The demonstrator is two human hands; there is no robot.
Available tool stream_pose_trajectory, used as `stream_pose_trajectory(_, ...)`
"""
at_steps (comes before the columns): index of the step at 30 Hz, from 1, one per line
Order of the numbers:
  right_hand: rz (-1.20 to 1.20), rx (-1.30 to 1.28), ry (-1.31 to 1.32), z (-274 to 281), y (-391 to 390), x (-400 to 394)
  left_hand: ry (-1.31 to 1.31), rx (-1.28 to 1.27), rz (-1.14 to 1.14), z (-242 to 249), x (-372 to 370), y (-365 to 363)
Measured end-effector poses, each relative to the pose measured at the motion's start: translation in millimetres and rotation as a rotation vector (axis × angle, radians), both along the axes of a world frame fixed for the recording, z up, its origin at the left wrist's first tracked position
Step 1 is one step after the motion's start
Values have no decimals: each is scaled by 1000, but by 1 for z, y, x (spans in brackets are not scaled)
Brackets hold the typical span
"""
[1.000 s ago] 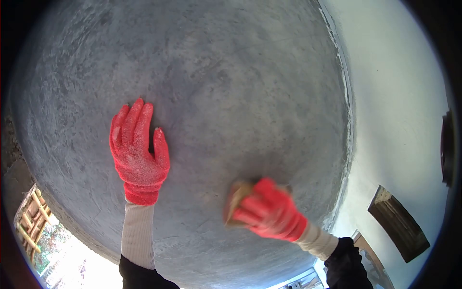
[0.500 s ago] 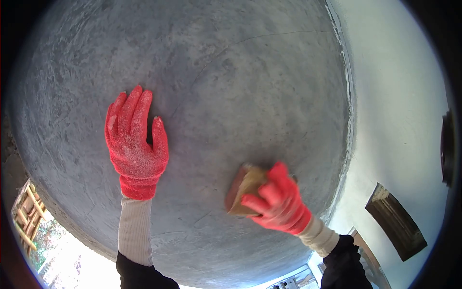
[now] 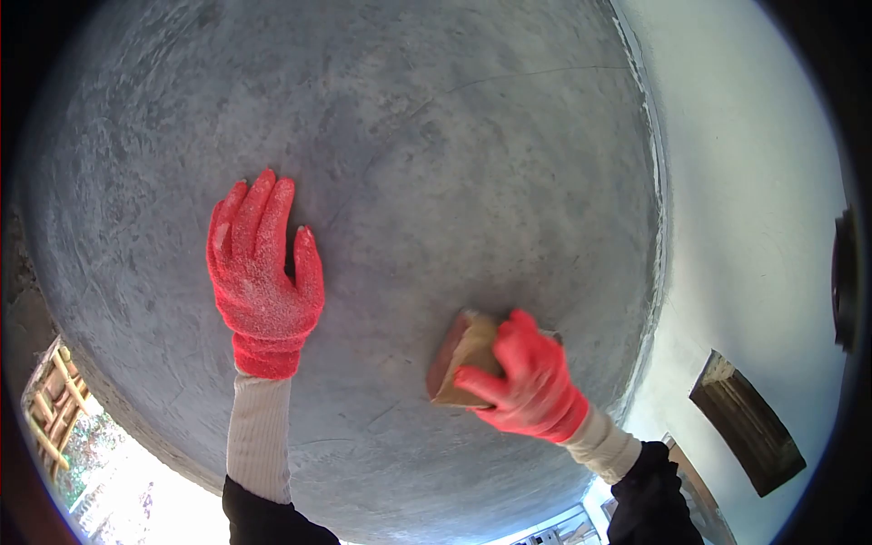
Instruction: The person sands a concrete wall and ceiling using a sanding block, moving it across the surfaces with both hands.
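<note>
- The left hand is lying spread against the grey wall, its back facing the camera, fingers pointing upward and close together, thumb standing apart on the right; it is holding nothing.
- The right hand is slanting in from the lower right, its digits bending around the brown block and grasping it.
- The brown block is sitting against the grey wall, lower than the left hand and to its right, well apart from it; its left side is showing past the digits.
- Two hands are showing, both wearing red gloves; two pale cuffs are covering the wrists, and two black sleeves are entering from below.
- One brown block is showing, in the right hand.
- One thin crack is running across the upper grey wall.
- One white wall is standing on the right, one dark rectangular recess showing in it.
</note>
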State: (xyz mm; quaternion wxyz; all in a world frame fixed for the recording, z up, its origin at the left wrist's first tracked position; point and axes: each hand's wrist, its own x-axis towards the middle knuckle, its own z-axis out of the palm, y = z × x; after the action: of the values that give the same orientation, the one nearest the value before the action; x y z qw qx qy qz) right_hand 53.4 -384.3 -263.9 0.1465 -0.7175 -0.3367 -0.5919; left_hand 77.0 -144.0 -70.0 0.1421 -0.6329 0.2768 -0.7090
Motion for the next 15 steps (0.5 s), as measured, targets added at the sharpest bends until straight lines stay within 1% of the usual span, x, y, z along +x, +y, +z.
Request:
stream_pose_trajectory(1,0,3,-11,7,-8,2,0,0,-2,1,0,0)
stream_pose_trajectory(3,-43,270,-47,28,-37,7,-3,2,4,0,-2,0)
stream_pose_trajectory(4,-49,268,-57,33,-41,11,11,3,14,0,-2,0)
stream_pose_trajectory(6,-237,441,-174,36,-47,14,3,-8,4,1,0,-2)
stream_pose_trajectory(7,-238,439,-168,34,-44,12,2,-14,5,0,-1,-1)
stream_pose_trajectory(9,-47,323,-78,25,-25,6,5,-16,9,0,0,-2)
stream_pose_trajectory(10,-100,205,48,13,-10,-1,7,-14,9,0,-1,-2)
stream_pose_trajectory(11,-96,206,60,2,-2,-1,18,-12,13,-1,-1,-1)
stream_pose_trajectory(13,86,17,-35,-10,8,7,-8,0,2,1,1,0)
stream_pose_trajectory(14,32,-7,179,9,-7,-9,-14,3,3,1,0,-1)
stream_pose_trajectory(15,-11,121,113,15,-22,-5,-2,-2,7,0,-1,-1)
